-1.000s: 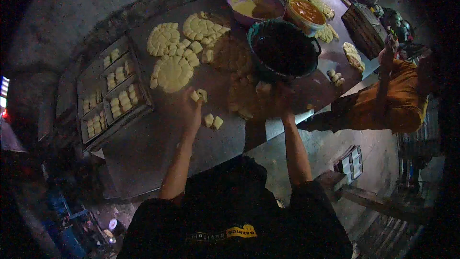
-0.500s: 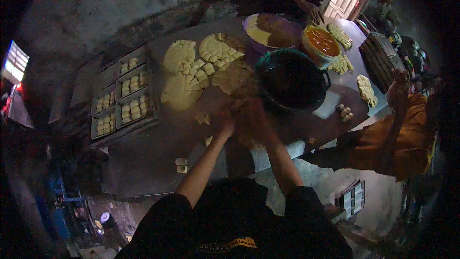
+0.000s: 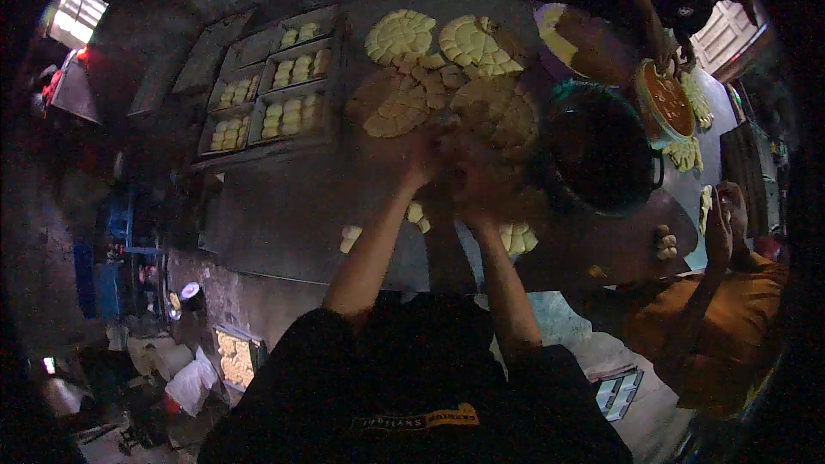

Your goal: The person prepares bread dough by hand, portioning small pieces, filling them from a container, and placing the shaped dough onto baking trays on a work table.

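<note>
My left hand (image 3: 424, 160) and my right hand (image 3: 474, 187) are close together over the dark metal table, at the near edge of the cut dough rounds. Shadow and motion blur smear the fingers of both, and whether anything is between them cannot be seen. Just beyond lie two shaded rounds of scored dough, one on the left (image 3: 391, 105) and one on the right (image 3: 497, 112). Farther back are two paler rounds, a left one (image 3: 401, 37) and a right one (image 3: 481, 45). Small dough pieces (image 3: 418, 216) rest between my forearms, with a scored dough piece (image 3: 518, 239) beside my right forearm.
Left stand baking pans (image 3: 249, 139) with rows of dough balls. To the right are a large dark basin (image 3: 601, 150), a purple-rimmed tub (image 3: 543, 27) and a bucket of orange liquid (image 3: 666, 103). A co-worker's hands (image 3: 670, 56) are at the bucket; another person in orange (image 3: 713, 326) sits right.
The view has swung, so the table's things appear farther right and higher. My hands stay close together near the dough. The far co-worker's hands now meet at the bucket's rim.
</note>
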